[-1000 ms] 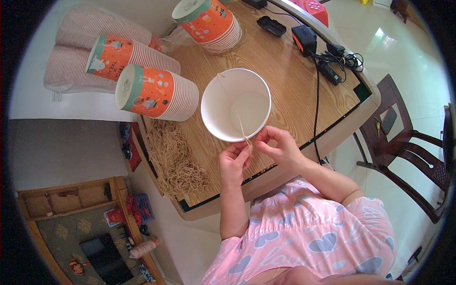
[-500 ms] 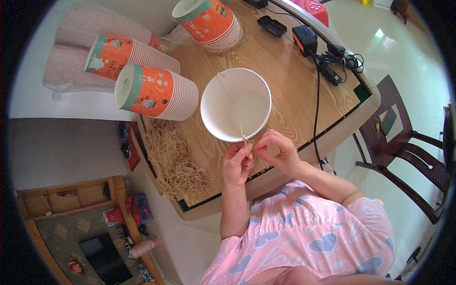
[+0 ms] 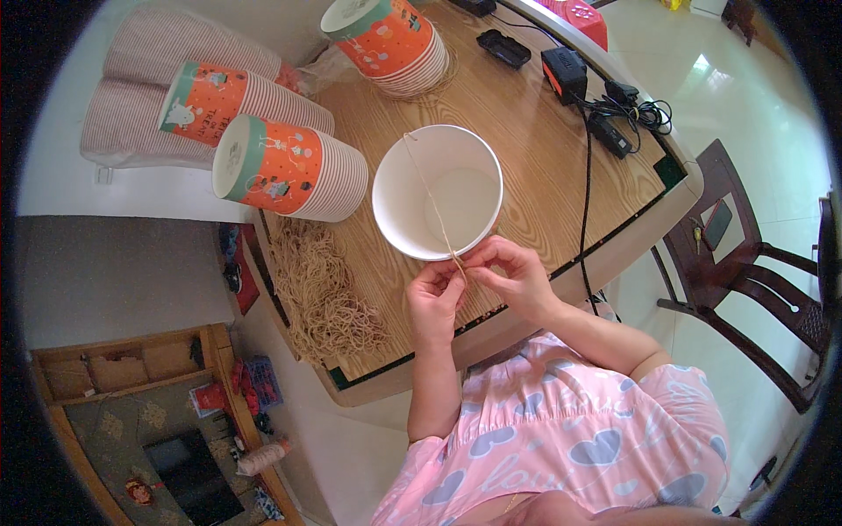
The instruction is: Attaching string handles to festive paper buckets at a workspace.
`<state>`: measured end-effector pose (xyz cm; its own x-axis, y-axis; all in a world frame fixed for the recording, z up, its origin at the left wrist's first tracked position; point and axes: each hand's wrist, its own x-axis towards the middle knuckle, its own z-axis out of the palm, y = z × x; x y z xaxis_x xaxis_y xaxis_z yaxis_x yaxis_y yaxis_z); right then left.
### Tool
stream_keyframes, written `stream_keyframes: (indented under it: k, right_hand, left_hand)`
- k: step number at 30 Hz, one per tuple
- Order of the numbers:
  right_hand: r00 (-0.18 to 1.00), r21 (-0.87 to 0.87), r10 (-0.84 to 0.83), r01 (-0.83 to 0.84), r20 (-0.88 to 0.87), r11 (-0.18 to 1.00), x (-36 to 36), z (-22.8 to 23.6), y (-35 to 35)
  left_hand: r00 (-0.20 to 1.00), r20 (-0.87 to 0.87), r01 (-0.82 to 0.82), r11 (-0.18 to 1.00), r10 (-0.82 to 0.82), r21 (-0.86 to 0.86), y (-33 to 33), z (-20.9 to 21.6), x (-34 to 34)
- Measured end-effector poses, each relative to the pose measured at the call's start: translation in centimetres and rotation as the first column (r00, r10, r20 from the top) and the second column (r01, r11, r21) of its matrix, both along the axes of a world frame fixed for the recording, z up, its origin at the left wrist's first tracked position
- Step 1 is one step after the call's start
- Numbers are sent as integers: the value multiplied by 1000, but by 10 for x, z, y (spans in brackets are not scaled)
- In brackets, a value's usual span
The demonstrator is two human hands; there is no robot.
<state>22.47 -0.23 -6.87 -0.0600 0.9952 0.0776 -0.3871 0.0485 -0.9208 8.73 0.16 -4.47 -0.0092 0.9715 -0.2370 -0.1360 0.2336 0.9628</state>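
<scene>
A white paper bucket [image 3: 408, 206] stands on the table with its mouth facing up. A thin tan string [image 3: 433, 198] runs taut across that mouth from the far rim to the near one. At the near rim my left hand [image 3: 436, 294] pinches the string's end between thumb and fingers. My right hand [image 3: 510, 273] meets it there, thumb and forefinger closed on the same string. Any knot is hidden by the fingertips. Left of my hands lies a loose heap of tan strings [image 3: 320, 294].
Stacks of orange and green printed paper buckets [image 3: 289, 167] lie and stand at the left and back of the wooden table [image 3: 544, 210]. Bagged cups [image 3: 140, 114] lie behind them. A black charger [image 3: 564, 74] and cables sit at the right. A dark chair [image 3: 737, 245] stands beyond.
The string across the bucket's mouth has gone from slack to taut. My right fingers have moved in against my left at the near rim, and the bucket has shifted very slightly.
</scene>
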Motion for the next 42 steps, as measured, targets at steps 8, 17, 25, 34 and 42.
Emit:
stream_keyframes:
  k: [8, 17, 25, 34, 42]
  right_hand:
    - [993, -96, -45, 34, -111, 995, -2, 1, 1]
    - [983, -158, -38, 9, -177, 987, 2, 4, 3]
    - [942, -242, -57, -26, -330, 970, 4, 4, 3]
    - [983, -193, 73, -105, -168, 976, 10, -12, -7]
    - [997, -55, 43, -39, 61, 998, 9, -6, -6]
  left_hand:
    - [1000, -13, -5, 1000, 5, -10, 1, 2, 0]
    - [1000, -11, 28, 999, -28, -20, 2, 3, -1]
    - [1000, 13, 19, 999, -18, -45, 1, 1, -3]
    - [975, 221, 36, 995, -14, -96, 2, -2, -7]
    - [994, 110, 5, 996, 4, -84, 2, 0, 0]
